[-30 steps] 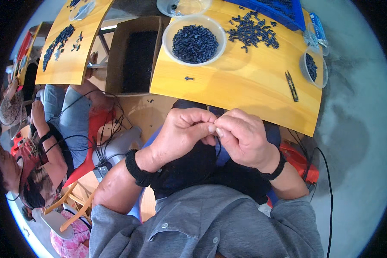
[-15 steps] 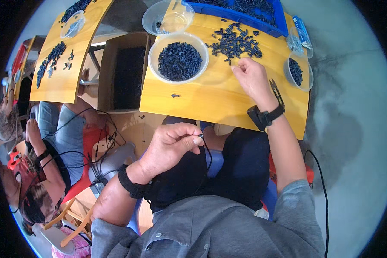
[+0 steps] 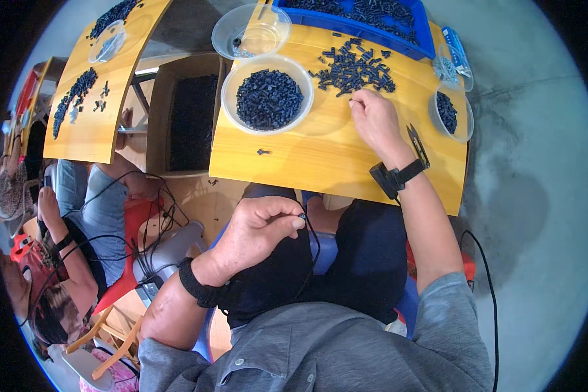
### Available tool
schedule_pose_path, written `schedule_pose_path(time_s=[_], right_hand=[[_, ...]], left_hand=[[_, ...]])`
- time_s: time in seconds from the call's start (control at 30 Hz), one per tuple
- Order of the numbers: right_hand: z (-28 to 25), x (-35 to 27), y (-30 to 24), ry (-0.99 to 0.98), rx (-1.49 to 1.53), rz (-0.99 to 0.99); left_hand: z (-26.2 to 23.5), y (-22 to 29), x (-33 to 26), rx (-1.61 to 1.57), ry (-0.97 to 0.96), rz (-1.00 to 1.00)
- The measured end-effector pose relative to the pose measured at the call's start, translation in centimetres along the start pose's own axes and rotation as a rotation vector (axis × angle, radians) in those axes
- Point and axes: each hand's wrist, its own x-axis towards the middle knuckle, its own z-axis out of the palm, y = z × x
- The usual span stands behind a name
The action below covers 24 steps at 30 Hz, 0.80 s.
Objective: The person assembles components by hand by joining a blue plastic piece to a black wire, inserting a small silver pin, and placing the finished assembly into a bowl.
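Observation:
My left hand [image 3: 262, 228] hovers over my lap below the wooden table [image 3: 307, 160], its thumb and fingers pinched on a thin black cord [image 3: 310, 245] with a small dark bead at the fingertips. My right hand [image 3: 374, 119] reaches out across the tabletop, fingers curled down at the near edge of a loose pile of small dark blue plastic pieces [image 3: 356, 68]. Whether it holds a piece I cannot tell. A clear bowl [image 3: 268, 99] heaped with the same dark pieces stands to the left of that hand.
A blue bin [image 3: 366, 16] of dark pieces lines the table's far edge, with an almost empty clear bowl [image 3: 249, 29] beside it and a small clear cup [image 3: 452, 114] of pieces at right. Small snips [image 3: 417, 144] lie near my right wrist. Another person [image 3: 78, 215] sits at the left table.
My hands were together at my chest; the right hand has since stretched out to the loose pile on the table, while the left hand stays low over my lap with the cord.

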Motion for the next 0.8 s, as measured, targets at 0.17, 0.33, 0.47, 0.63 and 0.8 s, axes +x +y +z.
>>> schedule_pose_path(time_s=[0.17,0.33,0.47,0.63,0.8], right_hand=[[-1.7,-1.4,-0.8,-0.12,0.765,0.329],[-3.2,-3.3,-2.7,-0.086,1.095,0.333],[-3.7,-4.7,-3.2,-0.185,1.317,0.367],[-6.3,-6.4,-6.7,-0.237,1.442,0.456],[-6.5,-9.0,-9.0,-0.242,1.328,0.345]], left_hand=[[0.0,0.0,-0.1,-0.047,0.022,-0.006],[-0.1,-0.3,-0.2,-0.033,0.034,-0.018],[-0.1,-0.6,-0.3,-0.104,0.049,-0.035],[0.0,0.0,-0.3,-0.154,0.079,-0.006],[-0.1,0.2,-0.3,-0.153,0.05,0.089]])
